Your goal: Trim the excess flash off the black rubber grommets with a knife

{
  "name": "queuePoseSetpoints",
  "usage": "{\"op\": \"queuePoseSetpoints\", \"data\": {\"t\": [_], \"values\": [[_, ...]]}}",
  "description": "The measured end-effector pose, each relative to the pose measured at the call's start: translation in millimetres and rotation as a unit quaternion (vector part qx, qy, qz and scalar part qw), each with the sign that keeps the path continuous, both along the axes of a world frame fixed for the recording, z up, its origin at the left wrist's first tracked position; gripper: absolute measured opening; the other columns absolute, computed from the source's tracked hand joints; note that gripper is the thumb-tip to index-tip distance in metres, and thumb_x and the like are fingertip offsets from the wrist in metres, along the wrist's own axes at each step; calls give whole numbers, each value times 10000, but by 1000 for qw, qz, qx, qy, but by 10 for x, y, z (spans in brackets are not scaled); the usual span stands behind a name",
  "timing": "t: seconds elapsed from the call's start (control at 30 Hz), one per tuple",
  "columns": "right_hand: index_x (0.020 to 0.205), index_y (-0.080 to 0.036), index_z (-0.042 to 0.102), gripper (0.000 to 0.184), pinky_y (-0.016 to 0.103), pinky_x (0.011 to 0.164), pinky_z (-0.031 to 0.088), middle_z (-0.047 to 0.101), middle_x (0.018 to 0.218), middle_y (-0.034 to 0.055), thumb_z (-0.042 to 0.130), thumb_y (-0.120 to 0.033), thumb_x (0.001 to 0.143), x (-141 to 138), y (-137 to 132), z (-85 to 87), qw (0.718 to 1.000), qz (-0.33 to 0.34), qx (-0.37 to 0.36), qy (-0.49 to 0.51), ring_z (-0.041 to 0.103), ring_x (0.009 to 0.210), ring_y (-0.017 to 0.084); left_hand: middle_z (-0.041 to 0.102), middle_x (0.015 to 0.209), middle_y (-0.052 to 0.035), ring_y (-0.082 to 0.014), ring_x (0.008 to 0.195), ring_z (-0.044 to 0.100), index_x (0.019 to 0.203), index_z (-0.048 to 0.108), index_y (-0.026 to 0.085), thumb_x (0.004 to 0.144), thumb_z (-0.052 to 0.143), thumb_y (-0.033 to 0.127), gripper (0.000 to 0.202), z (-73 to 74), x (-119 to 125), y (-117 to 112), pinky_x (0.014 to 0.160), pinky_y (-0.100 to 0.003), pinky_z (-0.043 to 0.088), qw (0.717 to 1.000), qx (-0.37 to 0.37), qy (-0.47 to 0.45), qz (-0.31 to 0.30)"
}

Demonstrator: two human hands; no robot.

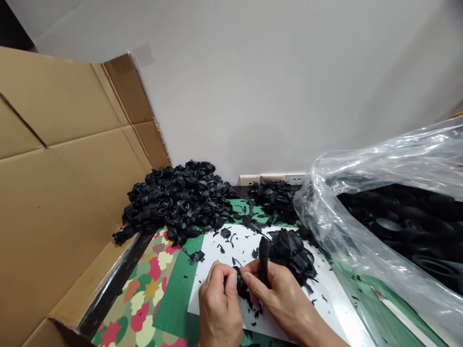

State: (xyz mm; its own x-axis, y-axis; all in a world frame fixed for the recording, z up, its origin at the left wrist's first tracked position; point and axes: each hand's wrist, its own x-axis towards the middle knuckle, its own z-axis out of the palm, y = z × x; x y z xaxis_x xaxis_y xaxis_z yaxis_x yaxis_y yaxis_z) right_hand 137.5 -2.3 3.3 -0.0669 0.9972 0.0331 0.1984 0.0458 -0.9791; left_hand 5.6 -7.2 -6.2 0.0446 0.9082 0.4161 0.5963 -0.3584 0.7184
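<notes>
My left hand [221, 299] is closed, thumb and forefinger pinching a small black rubber part [241, 288] over a white sheet [202, 284]. The fingertips of my right hand [271, 289] meet the other side of that part. Also in my right hand is a dark, stick-like tool [264, 258], its upper end standing up between thumb and forefinger; its lower end is hidden. Just beyond lies a small heap of black ribbed rubber parts [291, 253]. Thin black scraps [226, 233] are scattered around my hands.
A large pile of black rubber parts [181, 197] rests against cardboard [72, 168] at left. Another black heap [275, 195] sits by wall sockets [294, 180]. At right, a clear plastic bag [325, 207] holds black rings. A slim metal tool [398, 313] lies near it.
</notes>
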Motion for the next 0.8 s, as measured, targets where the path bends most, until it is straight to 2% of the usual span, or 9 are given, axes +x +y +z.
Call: {"op": "queuePoseSetpoints", "data": {"t": [0.23, 0.47, 0.57, 0.67, 0.8], "values": [[652, -161, 582, 235, 242, 518, 408, 569, 542, 9, 438, -285, 789, 65, 17, 81, 996, 45, 15, -71, 518, 524, 155, 503, 609, 4, -154, 542, 520, 690, 472, 217, 888, 373, 205, 222, 3, 6, -2, 523, -246, 394, 999, 20, 42, -4], [629, -178, 534, 235, 235, 518, 373, 619, 583, 42, 400, -211, 819, 51, 31, 178, 978, 69, 8, -195, 553, 549, 170, 528, 616, -12, -159, 532, 546, 717, 475, 211, 869, 368, 129, 203, -31, 37, 2, 510, -248, 416, 988, 109, 111, 6], [679, -168, 582, 225, 240, 514, 338, 667, 632, 70, 417, -182, 831, 9, 30, 198, 956, 62, -3, -286, 596, 577, 190, 545, 605, -24, -168, 523, 560, 704, 474, 212, 852, 369, 100, 214, -30, 42, -2, 499, -254, 423, 978, 142, 152, 13], [762, -152, 631, 225, 264, 490, 267, 710, 688, 113, 418, -146, 834, -66, 23, 234, 920, 54, -14, -387, 649, 608, 233, 562, 581, -31, -179, 504, 575, 693, 478, 214, 832, 369, 78, 223, -20, 41, -6, 479, -264, 424, 970, 154, 186, 24], [835, -139, 649, 218, 284, 462, 183, 734, 718, 137, 433, -120, 812, -165, 22, 282, 894, 48, -28, -445, 688, 648, 278, 583, 561, -32, -179, 480, 589, 685, 483, 213, 797, 371, 53, 225, 2, 37, 0, 448, -261, 427, 969, 158, 189, 38]]}}
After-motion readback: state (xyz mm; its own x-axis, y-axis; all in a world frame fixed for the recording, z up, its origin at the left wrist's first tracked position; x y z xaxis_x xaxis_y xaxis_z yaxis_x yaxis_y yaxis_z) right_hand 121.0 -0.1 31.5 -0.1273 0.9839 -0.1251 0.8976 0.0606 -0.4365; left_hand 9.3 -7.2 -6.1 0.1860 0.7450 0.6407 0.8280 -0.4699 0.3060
